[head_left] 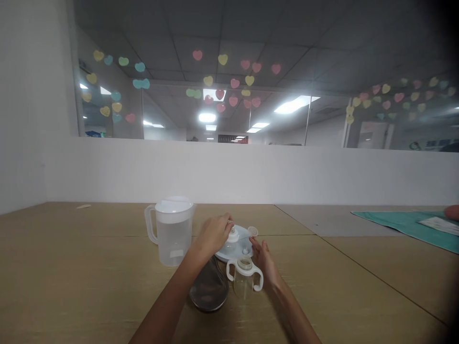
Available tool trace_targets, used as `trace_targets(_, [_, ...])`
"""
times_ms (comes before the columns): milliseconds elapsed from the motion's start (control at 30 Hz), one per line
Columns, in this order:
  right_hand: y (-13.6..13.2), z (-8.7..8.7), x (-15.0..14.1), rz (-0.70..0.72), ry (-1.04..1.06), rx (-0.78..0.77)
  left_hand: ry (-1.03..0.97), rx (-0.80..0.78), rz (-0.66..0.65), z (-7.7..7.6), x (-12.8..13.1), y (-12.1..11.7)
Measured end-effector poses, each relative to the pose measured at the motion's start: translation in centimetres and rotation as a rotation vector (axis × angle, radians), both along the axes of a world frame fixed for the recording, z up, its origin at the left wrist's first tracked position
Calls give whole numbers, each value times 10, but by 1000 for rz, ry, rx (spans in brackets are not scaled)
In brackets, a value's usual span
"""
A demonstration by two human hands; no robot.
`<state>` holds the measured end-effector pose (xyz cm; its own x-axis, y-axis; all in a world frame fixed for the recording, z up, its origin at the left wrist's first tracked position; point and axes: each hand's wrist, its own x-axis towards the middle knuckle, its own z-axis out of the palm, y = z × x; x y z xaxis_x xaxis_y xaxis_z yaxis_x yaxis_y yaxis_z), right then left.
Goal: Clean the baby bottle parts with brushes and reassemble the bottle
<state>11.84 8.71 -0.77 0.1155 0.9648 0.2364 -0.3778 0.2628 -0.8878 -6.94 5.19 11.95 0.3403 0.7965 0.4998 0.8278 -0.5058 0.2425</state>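
My left hand (214, 232) reaches over a pale blue plate (225, 252), its fingers closed on a small white bottle top (234, 234) standing there. Beside the plate's right edge my right hand (263, 254) lies with the fingers stretched out, holding nothing. Just in front of it stands a clear baby bottle with two white handles (244, 278) and no cap on. A small white cap (252, 231) rests at the plate's far edge.
A translucent water pitcher with a white lid (172, 230) stands left of my left hand. A dark oval dish (209, 290) lies under my left forearm. A teal cloth (409, 224) covers the table's far right. A white half wall runs behind the wooden table (71, 267).
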Motion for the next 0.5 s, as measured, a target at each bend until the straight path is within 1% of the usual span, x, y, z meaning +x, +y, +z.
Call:
trace_targets(200, [-1,2,3,48,-34,64,-4,7,-6,1,-1,0])
trace_targets(367, [3,-1,11,-85,-45,128,-7,3,-8,1,-2,-2])
trace_targets(433, [2,-1,13,-111,-105,168,-7,-2,-4,2,-2,-3])
trace_targets(500, [0,-2,13,-106,-184,180,-2,-11,2,3,-2,-4])
